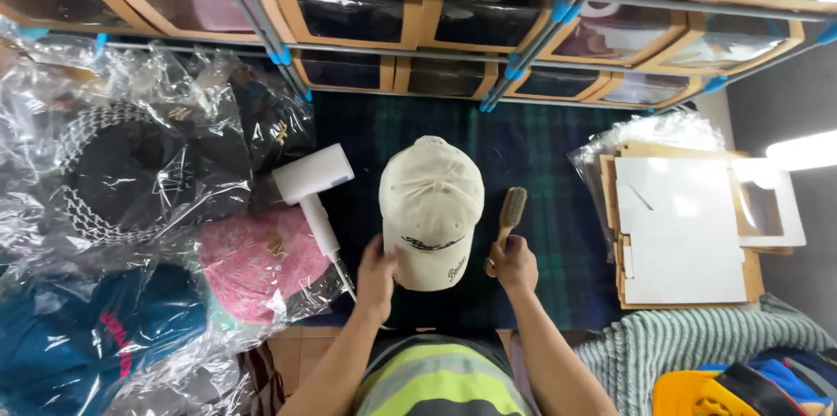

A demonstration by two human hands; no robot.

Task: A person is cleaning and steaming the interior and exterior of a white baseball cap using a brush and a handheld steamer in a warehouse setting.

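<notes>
A cream baseball cap point(431, 207) lies on a dark green plaid cloth point(532, 154), its brim towards me. My left hand point(377, 278) grips the cap's left side near the brim. My right hand point(514, 264) is closed around the handle of a wooden brush point(509, 211), which rests on the cloth just right of the cap, bristle head pointing away from me.
A white handheld dryer-like device point(312, 182) lies left of the cap. Several caps in clear plastic bags, black, pink point(261, 263) and blue, pile up at left. Flattened cardboard boxes point(680, 233) lie at right. Shelves of windowed boxes point(366, 6) stand behind.
</notes>
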